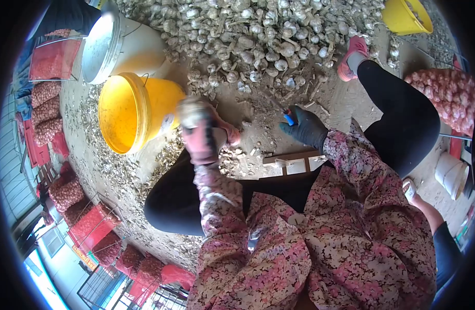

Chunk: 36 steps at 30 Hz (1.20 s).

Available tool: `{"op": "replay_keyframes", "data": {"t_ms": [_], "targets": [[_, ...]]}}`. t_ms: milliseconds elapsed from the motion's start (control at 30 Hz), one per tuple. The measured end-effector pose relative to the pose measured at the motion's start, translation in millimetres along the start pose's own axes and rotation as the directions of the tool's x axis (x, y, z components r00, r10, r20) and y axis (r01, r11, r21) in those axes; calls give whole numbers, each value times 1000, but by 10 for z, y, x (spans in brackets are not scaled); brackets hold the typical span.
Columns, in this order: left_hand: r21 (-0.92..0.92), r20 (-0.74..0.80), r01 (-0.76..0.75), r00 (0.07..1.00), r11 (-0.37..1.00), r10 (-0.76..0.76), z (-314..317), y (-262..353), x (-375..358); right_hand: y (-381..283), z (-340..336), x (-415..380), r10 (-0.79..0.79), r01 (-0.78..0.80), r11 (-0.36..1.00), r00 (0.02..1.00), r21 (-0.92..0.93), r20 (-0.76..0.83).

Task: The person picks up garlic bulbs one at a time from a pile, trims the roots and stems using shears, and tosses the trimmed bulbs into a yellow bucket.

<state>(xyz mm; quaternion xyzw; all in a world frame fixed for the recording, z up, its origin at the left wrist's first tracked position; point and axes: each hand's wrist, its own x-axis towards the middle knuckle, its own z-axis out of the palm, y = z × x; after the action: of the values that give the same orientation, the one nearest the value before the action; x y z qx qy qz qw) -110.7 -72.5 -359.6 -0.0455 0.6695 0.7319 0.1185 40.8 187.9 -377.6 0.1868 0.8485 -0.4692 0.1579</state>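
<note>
My left hand [200,142], in a pink and black glove, is smeared by motion beside the yellow bucket [165,101]. At its fingers is a pale, blurred, rounded thing that looks like a garlic bulb [193,109]. My right hand [305,126], in a dark glove, is closed around the blue handle of a knife [288,118]. The thin blade points up and left, over the dirt floor. Just beyond both hands lies a large heap of garlic bulbs [247,44] with dry stems.
A white bucket [139,46] stands behind the yellow one. Another yellow bucket [405,18] is at the far right. Filled net sacks [444,95] stand right, with more along the left. A white pail [451,175] and another person's arm [428,213] are at lower right.
</note>
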Motion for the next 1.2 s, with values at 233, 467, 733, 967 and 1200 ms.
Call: {"op": "replay_keyframes", "data": {"t_ms": [233, 467, 733, 967, 1200], "targets": [[199, -126, -258, 950, 945, 286, -135, -308, 777, 215, 109, 174, 190, -186, 959, 982, 212, 5], [-325, 122, 683, 716, 654, -687, 877, -1192, 1410, 162, 138, 198, 226, -209, 934, 974, 290, -26], [9, 485, 443, 782, 897, -391, 2319, -767, 1684, 886, 639, -47, 59, -48, 958, 998, 282, -31], [67, 673, 363, 671, 929, -311, 3083, -275, 290, 20, -60, -907, 272, -273, 962, 956, -3, 111], [109, 752, 339, 587, 934, -301, 3123, -196, -667, 291, -45, -1212, 188, -177, 972, 981, -156, 57]]}}
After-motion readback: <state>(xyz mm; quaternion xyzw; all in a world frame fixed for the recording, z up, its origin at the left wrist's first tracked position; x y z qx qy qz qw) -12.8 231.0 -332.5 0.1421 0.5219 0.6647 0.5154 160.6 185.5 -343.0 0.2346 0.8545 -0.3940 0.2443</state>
